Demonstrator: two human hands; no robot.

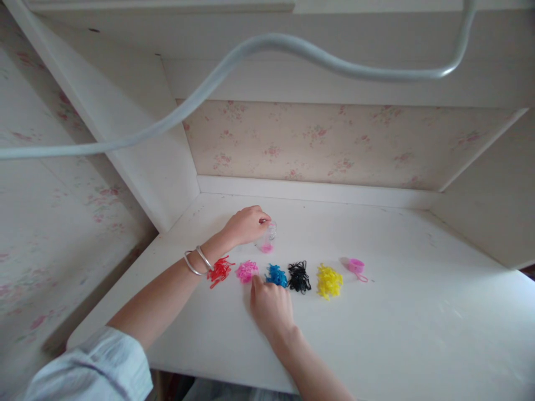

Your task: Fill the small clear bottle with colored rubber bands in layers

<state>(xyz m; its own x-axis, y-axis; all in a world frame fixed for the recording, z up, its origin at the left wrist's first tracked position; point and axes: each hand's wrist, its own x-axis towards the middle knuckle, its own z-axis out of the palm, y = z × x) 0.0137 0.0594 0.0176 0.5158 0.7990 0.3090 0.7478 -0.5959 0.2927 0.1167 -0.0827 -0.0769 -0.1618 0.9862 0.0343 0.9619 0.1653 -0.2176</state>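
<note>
Hand positions over small coloured loops on a white desk [397, 312], as an onlooker beside it sees them. The left hand [248, 223] has thumb and fingers closed on the upper part of a clear container [267, 239], which stands behind the pink pile [247, 271] with some pink at its base. The right hand [271, 306] is curled, knuckles up, its thumb side just in front of the pink pile and its back close to the blue pile [276, 275]; whether it grips a loop, I cannot tell. The step appears to be picking up pink loops. It is best done with a light pinch of 1 or 2 at a time, the wrist clear of the blue, the container steadied upright and its mouth free of the left fingers.

Hard to make out: the right fingertips, tucked under the hand; the container's rim, behind the left fingers; and its faint outline against the desk. The left forearm partly covers the red pile [221, 271]; the right forearm is cut off below.
</note>
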